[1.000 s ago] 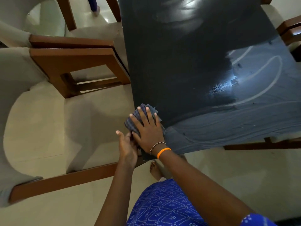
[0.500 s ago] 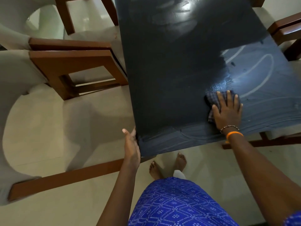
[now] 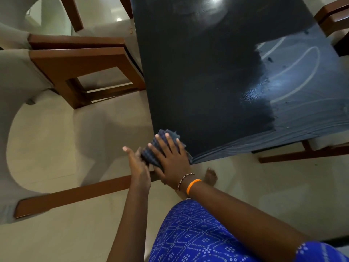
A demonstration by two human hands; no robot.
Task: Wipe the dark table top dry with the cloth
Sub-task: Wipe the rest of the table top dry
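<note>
Pale, glossy floor tiles [image 3: 255, 190] fill the lower part of the head view, and above them a dark table top [image 3: 198, 76] slants up to the frame's top edge, where its far end is cut off. Its surface is smooth and near black on the left; on the right a bluish, streaked wet patch [image 3: 294, 82] carries pale curved smear lines and a bright glare spot. Wet streaks also run along the near edge.

At the table's near left corner sits a dark blue checked cloth [image 3: 166, 137], bunched into a thick wad that overhangs the edge. The right hand [image 3: 171, 159] lies flat on it with fingers spread and straight, pressing down; most of the cloth is hidden under this palm. The left hand [image 3: 137, 163], blurred, is held upright just beside the corner with fingers extended, its palm against the hanging side of the cloth; whether it touches the table edge cannot be told.

A beaded bracelet [image 3: 186, 179] and an orange band [image 3: 193, 185] circle the right wrist. Blue patterned fabric [image 3: 198, 237] covers the person's lap, and one bare foot [image 3: 211, 176] shows below the table. Brown wooden chairs with grey upholstery [image 3: 83, 69] stand to the left, partly cropped; another chair frame [image 3: 332, 17] is barely visible at upper right.
</note>
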